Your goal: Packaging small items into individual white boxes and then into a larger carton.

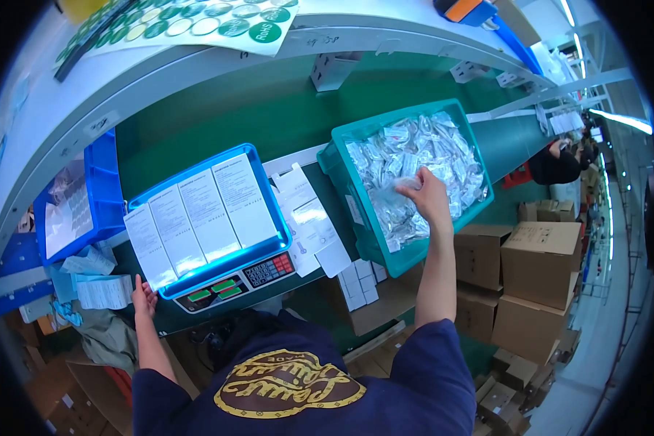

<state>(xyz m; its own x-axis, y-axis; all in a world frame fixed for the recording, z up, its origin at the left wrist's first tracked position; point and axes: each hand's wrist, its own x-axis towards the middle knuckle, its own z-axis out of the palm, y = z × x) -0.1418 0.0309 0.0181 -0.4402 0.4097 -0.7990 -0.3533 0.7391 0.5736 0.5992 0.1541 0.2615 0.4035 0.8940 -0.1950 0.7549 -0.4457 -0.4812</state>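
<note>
Right hand (430,198) fingers pinching clear packet (403,185), long axis leftward; left hand (144,296) fingers spread.

Green worktop (218,109) under a white shelf (196,62); stacked cardboard boxes (538,272) alongside.

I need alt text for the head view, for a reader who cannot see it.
The right hand reaches into a teal bin of clear plastic packets. The left hand rests by white sheets in a blue tray on a scale.
</note>
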